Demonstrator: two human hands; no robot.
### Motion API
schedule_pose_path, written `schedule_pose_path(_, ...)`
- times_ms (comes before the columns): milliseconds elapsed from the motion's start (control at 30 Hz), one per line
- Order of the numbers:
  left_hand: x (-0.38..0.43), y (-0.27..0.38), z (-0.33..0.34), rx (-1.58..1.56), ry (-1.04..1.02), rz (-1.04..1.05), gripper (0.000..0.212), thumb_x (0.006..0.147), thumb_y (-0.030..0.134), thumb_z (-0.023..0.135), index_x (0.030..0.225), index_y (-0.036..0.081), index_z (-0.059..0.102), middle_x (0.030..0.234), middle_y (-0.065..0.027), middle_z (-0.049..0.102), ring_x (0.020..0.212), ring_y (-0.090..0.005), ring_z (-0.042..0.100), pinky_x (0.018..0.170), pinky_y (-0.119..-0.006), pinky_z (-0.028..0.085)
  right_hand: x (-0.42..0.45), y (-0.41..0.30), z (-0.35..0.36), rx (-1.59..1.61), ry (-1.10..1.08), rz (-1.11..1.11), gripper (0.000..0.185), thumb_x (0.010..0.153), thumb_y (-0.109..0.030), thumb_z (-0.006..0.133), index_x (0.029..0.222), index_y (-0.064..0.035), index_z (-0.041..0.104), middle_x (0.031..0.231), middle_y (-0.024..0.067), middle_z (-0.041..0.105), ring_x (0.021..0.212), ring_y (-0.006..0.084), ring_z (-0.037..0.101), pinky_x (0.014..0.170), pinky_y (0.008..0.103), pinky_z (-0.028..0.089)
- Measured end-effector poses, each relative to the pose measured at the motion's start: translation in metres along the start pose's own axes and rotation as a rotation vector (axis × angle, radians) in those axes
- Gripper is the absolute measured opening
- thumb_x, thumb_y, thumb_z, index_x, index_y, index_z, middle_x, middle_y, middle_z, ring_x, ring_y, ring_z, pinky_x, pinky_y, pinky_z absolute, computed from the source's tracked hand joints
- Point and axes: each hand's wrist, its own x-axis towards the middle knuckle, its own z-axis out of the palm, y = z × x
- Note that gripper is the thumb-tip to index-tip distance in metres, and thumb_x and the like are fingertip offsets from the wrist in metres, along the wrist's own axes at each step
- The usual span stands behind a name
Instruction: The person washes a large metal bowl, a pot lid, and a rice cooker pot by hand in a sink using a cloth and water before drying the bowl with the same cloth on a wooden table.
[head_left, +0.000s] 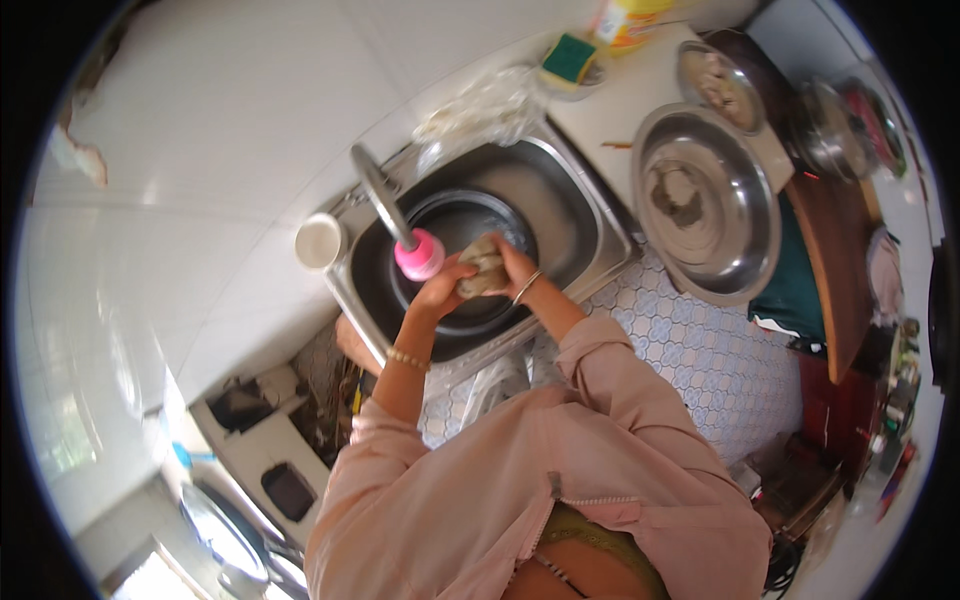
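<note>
Both my hands grip a wet, brownish-grey cloth-like bundle (482, 268), whose material I cannot tell for sure. My left hand (445, 285) holds its left side, and my right hand (517, 264) closes on its right side. Beneath them a dark round basin (469, 196) stands in the stainless steel sink (577, 187). A curved metal faucet (381, 196) with a pink nozzle (419, 256) ends just left of the bundle. No flowing water can be made out.
Right of the sink stands a large steel bowl (739, 217) with murky residue, beside a smaller bowl (684, 67) holding pale pieces. A green and yellow sponge (568, 60), clear plastic bags (480, 112) and a white cup (319, 241) surround the sink. A wooden board (840, 262) is far right.
</note>
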Motion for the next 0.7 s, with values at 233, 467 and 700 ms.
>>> schedule_pose_path(233, 0.030, -0.033, 0.017, 0.918, 0.670, 0.691, 0.044, 0.090, 0.036, 0.042, 0.115, 0.000, 0.044, 0.104, -0.0167, 0.054, 0.090, -0.0282, 0.056, 0.079, -0.033, 0.043, 0.049, 0.017, 0.006, -0.604, 0.333, -0.688, 0.026, 0.082, -0.025, 0.048, 0.081, -0.0016, 0.058, 0.077, 0.0114, 0.062, 0.072, 0.0217, 0.060, 0.068, 0.0332, 0.046)
schedule_pose_path(467, 0.044, -0.041, 0.012, 0.953, 0.806, 0.521, 0.040, 0.090, 0.036, 0.040, 0.090, -0.001, 0.052, 0.083, -0.0182, 0.059, 0.079, -0.0301, 0.057, 0.069, -0.039, 0.043, 0.035, 0.006, 0.013, -0.964, 0.561, -0.577, 0.036, 0.085, -0.033, 0.043, 0.090, -0.0004, 0.057, 0.088, 0.0211, 0.061, 0.089, 0.0365, 0.057, 0.077, 0.0419, 0.044)
schedule_pose_path(700, 0.028, -0.042, -0.015, 0.730, 0.828, 0.503, 0.038, 0.088, 0.034, 0.043, 0.084, -0.002, 0.052, 0.073, -0.0132, 0.059, 0.071, -0.0215, 0.057, 0.062, -0.033, 0.045, 0.048, 0.012, 0.028, -1.170, 0.363, -0.436, 0.040, 0.085, -0.037, 0.042, 0.095, -0.0012, 0.057, 0.099, 0.0221, 0.058, 0.096, 0.0379, 0.054, 0.082, 0.0423, 0.042)
